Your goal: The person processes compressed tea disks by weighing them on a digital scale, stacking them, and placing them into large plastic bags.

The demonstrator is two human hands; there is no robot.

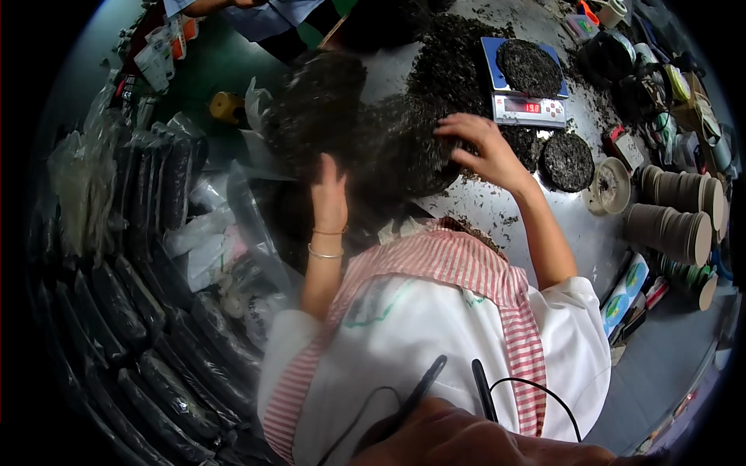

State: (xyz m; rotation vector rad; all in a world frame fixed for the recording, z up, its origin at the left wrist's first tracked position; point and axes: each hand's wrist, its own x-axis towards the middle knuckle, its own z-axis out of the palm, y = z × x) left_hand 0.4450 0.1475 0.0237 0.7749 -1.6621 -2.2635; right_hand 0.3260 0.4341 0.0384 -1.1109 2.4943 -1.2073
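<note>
My left hand (pixel 330 195) is upright, thumb raised, against blurred dark dried seaweed (pixel 317 102); its other fingers are hidden, so I cannot tell whether it grips. My right hand (pixel 481 145) reaches in from the other side with fingers and thumb apart. Its fingertips are at the edge of a blurred round seaweed cake (pixel 417 151), with no clear grip on it. Beyond that hand, another seaweed cake (pixel 529 68) lies on a digital scale (pixel 529 110) with a lit display. One more round cake (pixel 568 162) rests on the metal table (pixel 484 204) below the scale.
Loose seaweed (pixel 451 52) covers the far table. Rolls of brown discs (pixel 670 230) and a pale bowl (pixel 609 185) stand at right. Bagged dark packs (pixel 157 378) fill the left side, near clear plastic bags (pixel 87 192). A person in a blue garment (pixel 262 17) is opposite.
</note>
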